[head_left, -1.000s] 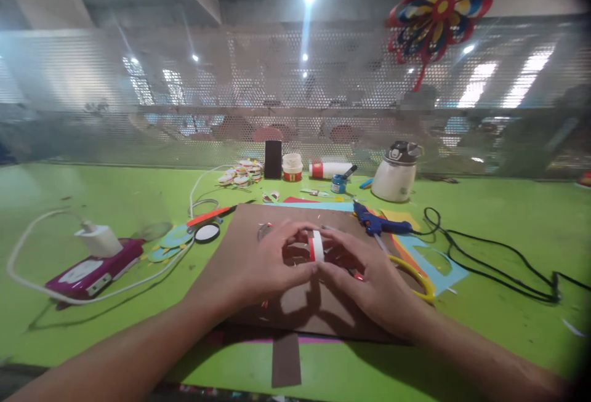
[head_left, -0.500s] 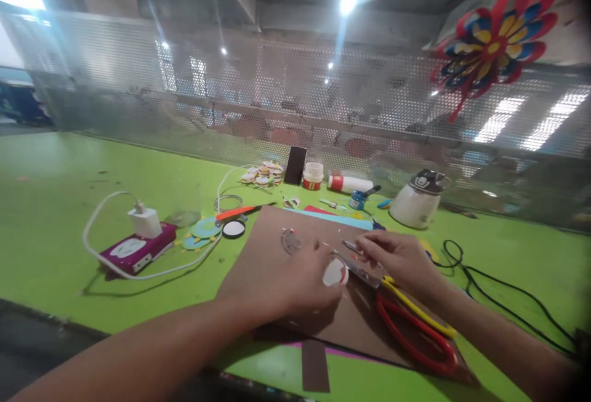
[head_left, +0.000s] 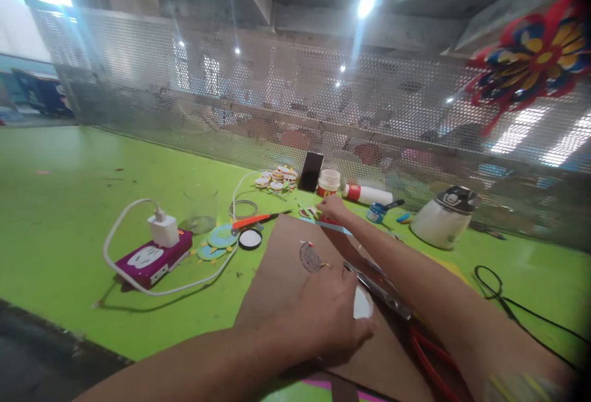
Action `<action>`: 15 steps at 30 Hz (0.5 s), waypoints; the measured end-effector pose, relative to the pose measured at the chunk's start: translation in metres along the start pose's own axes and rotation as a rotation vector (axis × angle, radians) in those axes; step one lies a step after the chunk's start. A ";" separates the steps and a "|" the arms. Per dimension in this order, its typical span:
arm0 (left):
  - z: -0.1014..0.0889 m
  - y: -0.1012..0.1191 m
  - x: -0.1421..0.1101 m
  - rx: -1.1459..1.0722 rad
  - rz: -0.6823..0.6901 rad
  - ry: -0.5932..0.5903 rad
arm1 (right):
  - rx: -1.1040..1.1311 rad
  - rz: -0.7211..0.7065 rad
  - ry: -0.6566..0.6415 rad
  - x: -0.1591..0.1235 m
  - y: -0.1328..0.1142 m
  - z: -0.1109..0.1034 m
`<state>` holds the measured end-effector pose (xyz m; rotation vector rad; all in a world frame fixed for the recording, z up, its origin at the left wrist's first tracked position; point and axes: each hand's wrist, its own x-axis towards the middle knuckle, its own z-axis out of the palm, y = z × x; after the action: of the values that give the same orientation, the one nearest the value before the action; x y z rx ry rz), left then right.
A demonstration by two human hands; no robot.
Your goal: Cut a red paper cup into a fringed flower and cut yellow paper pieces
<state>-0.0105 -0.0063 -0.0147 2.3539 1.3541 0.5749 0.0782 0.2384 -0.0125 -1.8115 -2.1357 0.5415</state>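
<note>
Bench [head_left: 221, 303], green, holding several containers along the far side. Left hand [head_left: 335, 313] is curled over the brown board [head_left: 272, 279], thumb and fingers pinching a white disc [head_left: 363, 305]; the disc's pale face shows at the palm's right edge. Right hand [head_left: 332, 208] stretches past the board's far edge, fingers bent down beside small cut pieces [head_left: 306, 212]; whether they grip anything, cannot tell. Scissors [head_left: 385, 297] lie between the left hand and the right forearm, red handle toward the wearer.

Containers: white jar [head_left: 329, 181], red below, upright just beyond the right hand; contents hidden. Beside it, a white cylinder [head_left: 372, 195] with a red band, on its side. Small blue jar [head_left: 375, 213], upright, a dark handle slanting from its mouth. Kettle [head_left: 443, 220], pale body, dark lid on, inside hidden. Clear vessel [head_left: 202, 210] behind the purple power block [head_left: 154, 260]; green shows through its wall. White plug [head_left: 163, 229] sits upright on the block.
</note>
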 end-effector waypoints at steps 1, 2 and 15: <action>0.001 0.000 0.000 -0.011 -0.003 0.002 | -0.013 0.002 -0.007 0.006 -0.001 0.005; 0.002 -0.001 0.001 -0.018 -0.008 -0.001 | -0.024 0.004 -0.014 0.012 -0.001 0.009; -0.001 0.003 0.002 -0.055 -0.038 -0.022 | 0.128 0.047 0.023 0.015 0.002 -0.007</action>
<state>-0.0082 -0.0062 -0.0117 2.2791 1.3528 0.5660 0.0802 0.2540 -0.0079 -1.7930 -1.9994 0.6501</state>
